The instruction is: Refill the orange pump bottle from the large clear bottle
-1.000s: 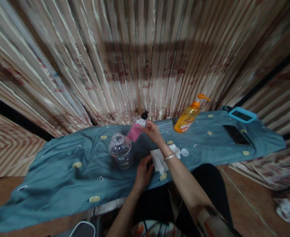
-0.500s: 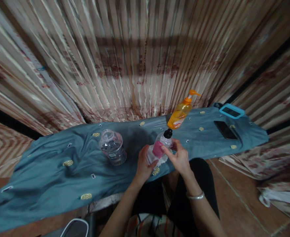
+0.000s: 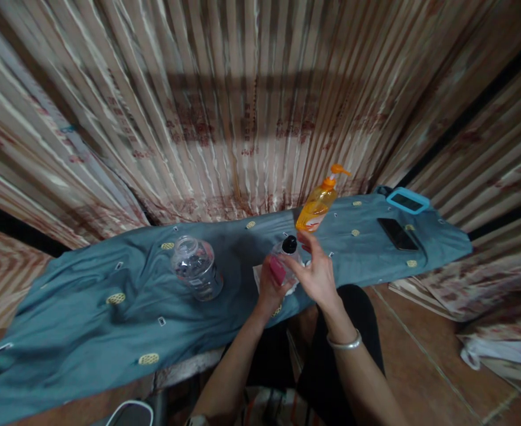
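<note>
A small clear bottle with a black top (image 3: 289,244) and a pink label (image 3: 277,270) stands roughly upright at the near edge of the cloth. My left hand (image 3: 271,290) is wrapped round its lower left side. Beside the bottle's neck, my right hand (image 3: 317,271) has thumb and fingers spread apart; its thumb overlaps the bottle, and whether it touches is unclear. White tissue (image 3: 257,274) lies beneath the bottle, mostly hidden by my hands. To the left is a wide clear plastic jar (image 3: 198,269), uncapped. Behind stands an orange pump bottle (image 3: 317,207).
A blue-green patterned cloth (image 3: 83,319) covers the long, narrow surface. At its right end lie a dark phone (image 3: 397,234) and a blue-framed object (image 3: 407,200). Striped curtains (image 3: 225,106) hang close behind and at both sides. My knees are under the near edge.
My right hand has lifted from the bottle's side towards its black top, fingers spreading. My left hand has wrapped further round the bottle. The view has shifted slightly.
</note>
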`<state>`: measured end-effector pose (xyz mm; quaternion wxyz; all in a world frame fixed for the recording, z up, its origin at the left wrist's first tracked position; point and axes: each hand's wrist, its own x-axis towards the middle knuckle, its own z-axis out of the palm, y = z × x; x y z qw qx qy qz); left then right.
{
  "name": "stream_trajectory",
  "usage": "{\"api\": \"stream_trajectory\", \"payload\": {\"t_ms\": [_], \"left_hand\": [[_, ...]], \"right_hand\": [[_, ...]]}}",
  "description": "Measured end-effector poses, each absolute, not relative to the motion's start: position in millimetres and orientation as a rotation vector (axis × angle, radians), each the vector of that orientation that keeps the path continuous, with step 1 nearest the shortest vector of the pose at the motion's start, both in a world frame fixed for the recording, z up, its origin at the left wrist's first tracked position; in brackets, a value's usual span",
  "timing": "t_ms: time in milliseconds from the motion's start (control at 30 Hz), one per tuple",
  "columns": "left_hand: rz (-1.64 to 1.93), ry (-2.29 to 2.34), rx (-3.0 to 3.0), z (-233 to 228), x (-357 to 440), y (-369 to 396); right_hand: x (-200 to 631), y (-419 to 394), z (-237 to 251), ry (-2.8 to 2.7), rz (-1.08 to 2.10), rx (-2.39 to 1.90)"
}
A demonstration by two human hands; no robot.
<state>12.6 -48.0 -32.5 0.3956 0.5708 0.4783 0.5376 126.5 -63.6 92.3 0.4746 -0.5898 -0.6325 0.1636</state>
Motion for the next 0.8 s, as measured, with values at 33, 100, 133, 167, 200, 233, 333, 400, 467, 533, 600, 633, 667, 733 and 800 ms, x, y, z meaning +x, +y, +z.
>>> {"api": "stream_trajectory", "payload": {"t_ms": [33,100,133,167,200,233,333,400,467,533,600,633,667,733,800], "left_hand": [[1.357,1.216,1.452,-32,11,-48],[1.350,1.229,1.453,-31,10,-48],[1.347,1.236,1.448,-31,9,-47],[1.344,1.235,1.446,-31,9,-47],[1.343,1.227,1.447,-32,9,-47],[1.342,1.214,1.452,-32,9,-47],[1.334,1.203,1.477,-31,8,-48],[1.299,1.235,1.493,-29,7,-48],[1.250,1.271,1.496,-28,6,-49],[1.214,1.291,1.488,-26,5,-49],[1.208,1.298,1.482,-25,5,-49],[1.206,1.301,1.484,-24,6,-48],[1.204,1.306,1.488,-24,6,-48],[1.192,1.327,1.500,-23,6,-48],[1.177,1.337,1.514,-24,5,-48]], "right_hand": [[124,-59,98,-1.544,0.394,-1.439],[118,-51,104,-1.543,0.397,-1.445],[115,-48,106,-1.543,0.405,-1.450],[113,-46,106,-1.544,0.417,-1.455],[111,-45,106,-1.545,0.433,-1.460],[110,-44,105,-1.546,0.450,-1.463],[113,-43,102,-1.563,0.500,-1.458],[117,-43,101,-1.588,0.535,-1.437],[123,-41,101,-1.616,0.580,-1.404],[129,-38,101,-1.647,0.630,-1.357],[134,-35,101,-1.685,0.680,-1.289],[136,-33,101,-1.705,0.705,-1.248],[138,-31,101,-1.722,0.729,-1.209],[141,-29,100,-1.731,0.759,-1.145],[141,-28,98,-1.705,0.746,-1.122]]}}
